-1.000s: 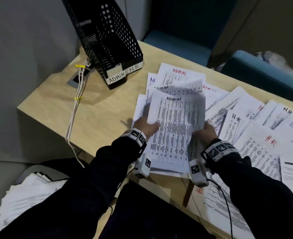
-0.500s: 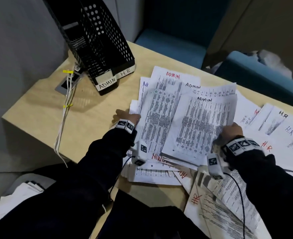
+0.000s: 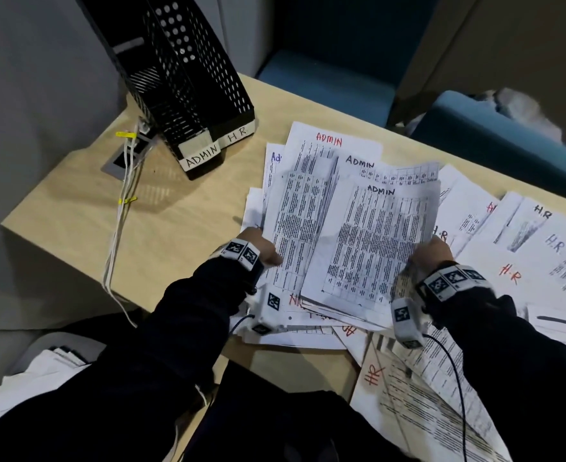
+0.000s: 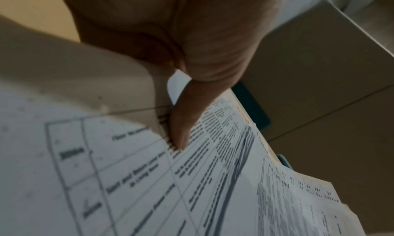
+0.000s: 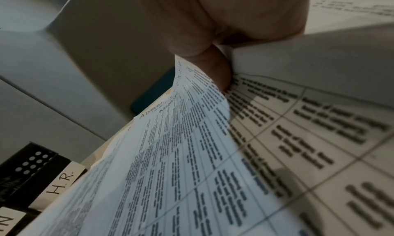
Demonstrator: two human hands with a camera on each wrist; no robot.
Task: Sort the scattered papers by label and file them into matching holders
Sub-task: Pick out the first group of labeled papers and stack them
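Note:
White printed sheets marked ADMIN (image 3: 368, 235) are held just above the desk between both hands. My left hand (image 3: 258, 248) pinches the left edge of a sheet (image 4: 192, 163), thumb on top. My right hand (image 3: 431, 251) pinches the right edge of the top ADMIN sheet (image 5: 192, 138), thumb on its face. More ADMIN sheets (image 3: 331, 141) lie beneath. Sheets marked H.R (image 3: 541, 241) are spread over the right side of the desk. Two black mesh holders stand at the back left, one labelled ADMIN (image 3: 201, 158), the other H R (image 3: 238, 135).
The wooden desk (image 3: 175, 221) has white cables (image 3: 118, 228) running over its left edge from a socket plate. A blue chair (image 3: 495, 138) stands behind the desk. Another stack of paper (image 3: 41, 371) lies low at the left, below desk level.
The held ADMIN sheets have swung from in front of me toward the right and fanned apart. My left hand has slid left to a sheet's left edge. The camera has come closer to the desk.

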